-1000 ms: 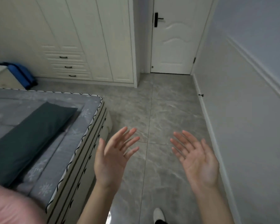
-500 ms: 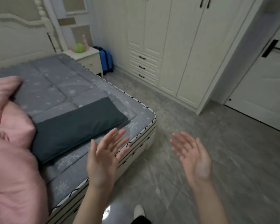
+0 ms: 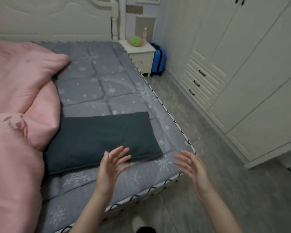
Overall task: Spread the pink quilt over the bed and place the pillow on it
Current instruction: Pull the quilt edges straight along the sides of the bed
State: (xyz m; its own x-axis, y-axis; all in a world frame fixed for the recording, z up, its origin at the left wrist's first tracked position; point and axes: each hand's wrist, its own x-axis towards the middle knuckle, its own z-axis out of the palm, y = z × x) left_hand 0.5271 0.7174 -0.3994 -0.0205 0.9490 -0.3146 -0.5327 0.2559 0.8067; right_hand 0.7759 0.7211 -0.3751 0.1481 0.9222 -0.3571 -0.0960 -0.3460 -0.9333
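Pink quilt (image 3: pixel 15 115) bunched on bed (image 3: pixel 107 84), dark pillow (image 3: pixel 99 140) flat beside it

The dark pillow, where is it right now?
In the head view the dark green pillow lies flat on the grey mattress near its foot corner, its left end tucked under the bunched pink quilt, just beyond the left hand.

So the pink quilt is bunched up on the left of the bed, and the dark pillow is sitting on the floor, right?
Not quite. The head view shows the pillow lying on the bed, near its corner, not on the floor. The quilt is indeed bunched up on the left.
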